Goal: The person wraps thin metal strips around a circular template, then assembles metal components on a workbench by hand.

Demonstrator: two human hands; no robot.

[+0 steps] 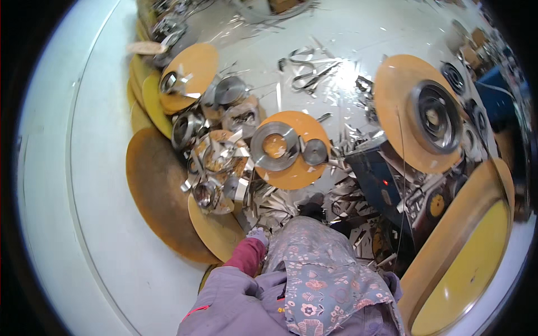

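My left hand [258, 235], in a pale glove below a dark red sleeve, hangs low beside my floral apron [319, 291]. Its fingers are too small and indistinct to read, and nothing can be made out in them. Nearest to it are a tan round disc [216, 224] leaning on the left and a heap of shiny metal strip offcuts [277, 204]. My right hand does not show. Ahead, an orange disc [294, 179] bears a flat metal ring [260, 154] and a smaller round metal plate [315, 152].
A large brown disc [154, 196] leans against the pale wall [56, 185]. Metal coils and scraps [218, 157] are piled at left. To the right stand a dark box-shaped machine [375, 176] with a red light, an orange disc [392, 112] carrying a coil, and a yellow-faced reel [471, 274].
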